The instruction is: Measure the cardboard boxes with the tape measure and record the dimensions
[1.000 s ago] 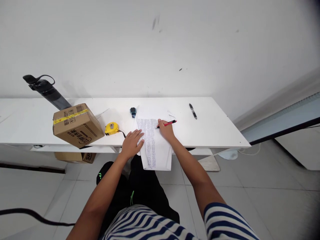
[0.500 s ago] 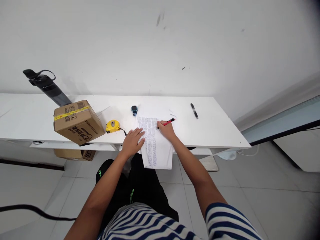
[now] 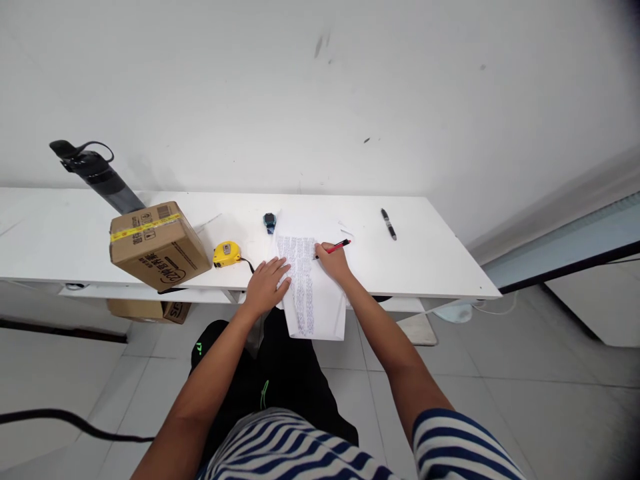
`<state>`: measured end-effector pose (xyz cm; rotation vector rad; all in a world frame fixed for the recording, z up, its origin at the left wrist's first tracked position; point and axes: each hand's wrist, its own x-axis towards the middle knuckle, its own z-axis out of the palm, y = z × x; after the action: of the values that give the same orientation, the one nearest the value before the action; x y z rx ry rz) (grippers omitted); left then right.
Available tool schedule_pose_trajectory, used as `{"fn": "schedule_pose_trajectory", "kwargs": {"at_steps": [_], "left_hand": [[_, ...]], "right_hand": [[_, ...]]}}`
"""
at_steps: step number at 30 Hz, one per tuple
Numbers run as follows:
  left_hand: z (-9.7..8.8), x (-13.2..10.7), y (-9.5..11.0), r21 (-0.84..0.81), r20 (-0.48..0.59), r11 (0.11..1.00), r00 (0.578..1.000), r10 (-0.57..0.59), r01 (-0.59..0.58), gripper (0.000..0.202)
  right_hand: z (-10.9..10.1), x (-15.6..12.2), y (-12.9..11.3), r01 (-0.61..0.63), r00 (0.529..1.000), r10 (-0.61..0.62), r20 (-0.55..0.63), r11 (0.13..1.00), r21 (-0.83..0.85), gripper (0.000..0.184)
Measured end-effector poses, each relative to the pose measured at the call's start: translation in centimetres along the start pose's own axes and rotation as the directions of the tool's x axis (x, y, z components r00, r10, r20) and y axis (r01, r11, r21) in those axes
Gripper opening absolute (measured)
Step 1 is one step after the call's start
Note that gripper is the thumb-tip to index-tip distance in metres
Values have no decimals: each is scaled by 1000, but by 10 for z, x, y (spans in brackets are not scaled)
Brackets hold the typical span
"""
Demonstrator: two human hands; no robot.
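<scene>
Head view, from the left of the frame: a dark grey, black-lidded bottle (image 3: pixel 113 187) stands behind a brown cardboard box with yellow tape (image 3: pixel 165 257) on the white table (image 3: pixel 430 260). Right of the box lies a yellow tape measure (image 3: pixel 227 254), its black strap trailing toward you.

Near the centre, just below a dark blue digital watch (image 3: pixel 270 222), your left hand (image 3: pixel 267 285) lies palm down over the left edge of a white paper sheet covered partly in blue script (image 3: pixel 327 307). Press lightly there, so the sheet doesn't skid; its lower part juts past the table's front edge and may flex if you bear on it. That grip is flat and spread, pinching nothing.

On the sheet's right side, your right hand (image 3: pixel 334 261) pinches a red-and-black pen (image 3: pixel 337 247) between thumb and fingers, its tip at the script's right border. Small finger movements, with the heel resting on the supported paper, should give the neatest strokes.

Further right, a black-and-grey pen (image 3: pixel 389 225) lies well apart from your hands.
</scene>
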<state>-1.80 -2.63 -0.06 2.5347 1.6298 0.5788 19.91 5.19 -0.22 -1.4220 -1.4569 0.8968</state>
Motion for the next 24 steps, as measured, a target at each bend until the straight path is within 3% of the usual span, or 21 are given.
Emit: {"fn": "schedule_pose_trajectory", "kwargs": {"at_steps": [15,20,24], "left_hand": [[0,-1,1,-12,-10,1000,1000,1,-1,44],[1,-1,0,-1,-9,1000,1000,2,-2,44],[2,-1,-1,10,-7,1000,1000,7,-7,45]], "right_hand": [[0,-2,1,-14,1000,14,-19,1000,-2,33],[-1,-2,2,-40,996,41,-76,999,6,37],[-2,-1,2,-21,1000,21,-21,1000,13,36]]}}
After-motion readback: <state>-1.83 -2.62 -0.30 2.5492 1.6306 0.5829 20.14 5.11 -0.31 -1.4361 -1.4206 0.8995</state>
